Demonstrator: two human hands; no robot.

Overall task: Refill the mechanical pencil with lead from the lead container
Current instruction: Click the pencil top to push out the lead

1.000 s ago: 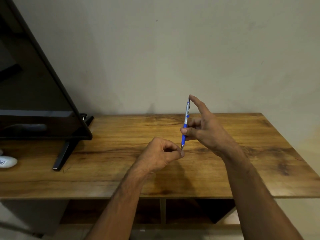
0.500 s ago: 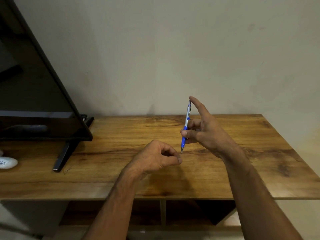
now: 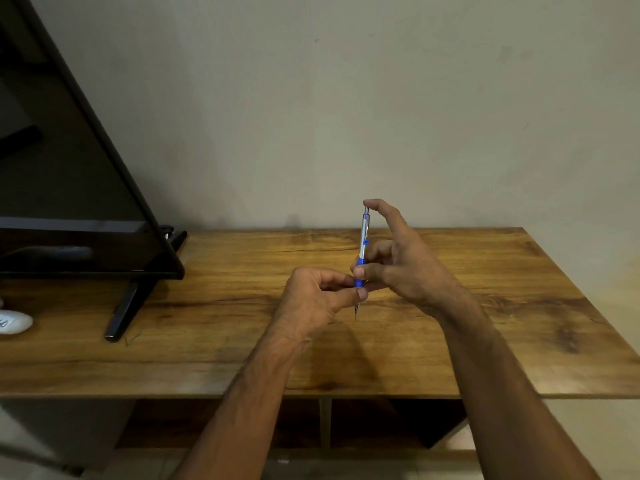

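Observation:
A mechanical pencil (image 3: 363,237) with a silver barrel and blue grip stands nearly upright above the wooden table (image 3: 485,306), tip pointing down. My right hand (image 3: 401,268) grips it at the blue section between thumb and fingers, and its index finger rests on the top cap. My left hand (image 3: 318,299) pinches the pencil's lower end just above the metal tip, which pokes out below the thumb. No lead container is visible; whether a lead lies between the left fingers cannot be told.
A black television (image 3: 69,188) on a slanted black stand (image 3: 128,310) fills the left side of the table. A white oval object (image 3: 14,322) lies at the far left edge. A plain wall rises behind the table; open shelves sit below it.
My left hand has risen from just below the pencil tip and closed its thumb and fingers on the pencil's lower end. The right hand and pencil stayed almost in place.

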